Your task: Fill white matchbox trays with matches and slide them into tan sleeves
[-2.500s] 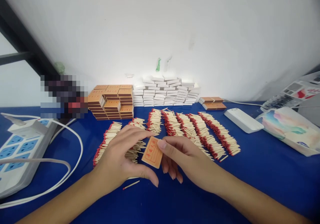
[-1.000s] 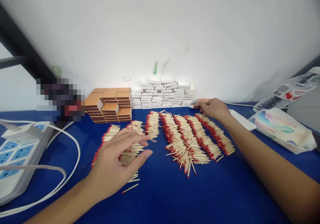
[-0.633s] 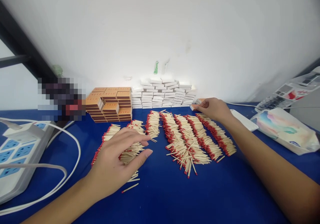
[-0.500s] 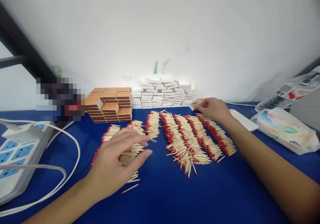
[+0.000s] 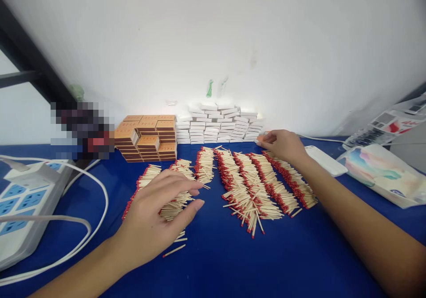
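My left hand (image 5: 155, 211) hovers over the left rows of red-tipped matches (image 5: 178, 207), its thumb apart from the curved fingers and nothing between them. At the back right, my right hand (image 5: 282, 146) has its fingertips closed on a small orange matchbox (image 5: 260, 139), mostly hidden by the fingers. That box lies beside the right end of a stack of white matchbox trays (image 5: 211, 131). Left of the trays rises a stepped pile of orange matchboxes (image 5: 148, 142). More matches (image 5: 258, 184) lie in slanting rows between my hands.
A white power strip (image 5: 20, 213) with looping white cables (image 5: 100, 191) occupies the left side. On the right are a white phone-like slab (image 5: 326, 160), a pack of tissues (image 5: 382, 171) and a clear plastic package (image 5: 389, 122). Behind the blue table (image 5: 233, 267) stands a white wall.
The right fingers have closed further over the orange matchbox, so less of it shows. My left hand keeps its pose. The whole view has shifted slightly.
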`<state>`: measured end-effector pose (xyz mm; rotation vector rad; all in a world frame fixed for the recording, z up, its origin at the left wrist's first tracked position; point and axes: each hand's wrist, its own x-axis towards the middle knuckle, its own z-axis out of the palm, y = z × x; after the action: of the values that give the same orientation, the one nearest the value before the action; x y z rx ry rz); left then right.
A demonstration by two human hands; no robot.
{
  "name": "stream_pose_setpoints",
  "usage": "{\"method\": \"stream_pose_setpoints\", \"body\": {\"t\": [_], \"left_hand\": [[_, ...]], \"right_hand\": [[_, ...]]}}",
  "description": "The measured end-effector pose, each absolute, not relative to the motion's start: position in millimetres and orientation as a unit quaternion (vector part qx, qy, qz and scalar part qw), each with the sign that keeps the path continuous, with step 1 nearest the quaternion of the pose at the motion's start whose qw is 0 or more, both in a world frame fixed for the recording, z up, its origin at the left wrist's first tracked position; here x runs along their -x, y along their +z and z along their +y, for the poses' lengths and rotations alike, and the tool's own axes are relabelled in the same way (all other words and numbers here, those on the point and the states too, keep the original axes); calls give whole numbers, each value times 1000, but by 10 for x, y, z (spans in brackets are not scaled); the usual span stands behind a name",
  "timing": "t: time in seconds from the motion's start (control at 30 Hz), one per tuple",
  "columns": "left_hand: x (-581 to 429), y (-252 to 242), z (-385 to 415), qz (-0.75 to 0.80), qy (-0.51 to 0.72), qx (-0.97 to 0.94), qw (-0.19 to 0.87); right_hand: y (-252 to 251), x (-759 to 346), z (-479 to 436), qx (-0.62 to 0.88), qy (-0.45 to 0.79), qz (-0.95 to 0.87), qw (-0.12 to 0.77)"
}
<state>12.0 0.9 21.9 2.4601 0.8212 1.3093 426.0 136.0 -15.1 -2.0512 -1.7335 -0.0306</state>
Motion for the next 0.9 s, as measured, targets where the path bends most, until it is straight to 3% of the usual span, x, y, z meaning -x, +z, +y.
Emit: {"method": "stream_pose_setpoints", "body": {"t": [0.43, 0.7, 0.9], "left_hand": [[-103, 211, 7, 275, 446, -844, 115], [-98, 219, 8, 272, 445, -846, 111], [-94, 209, 22, 274, 446, -844, 117]], "right_hand": [[-211, -4264, 1410, 684, 17, -674, 279], [46, -4176, 1293, 679, -60, -640, 356], [277, -4066, 1283, 593, -105, -702, 380]]}}
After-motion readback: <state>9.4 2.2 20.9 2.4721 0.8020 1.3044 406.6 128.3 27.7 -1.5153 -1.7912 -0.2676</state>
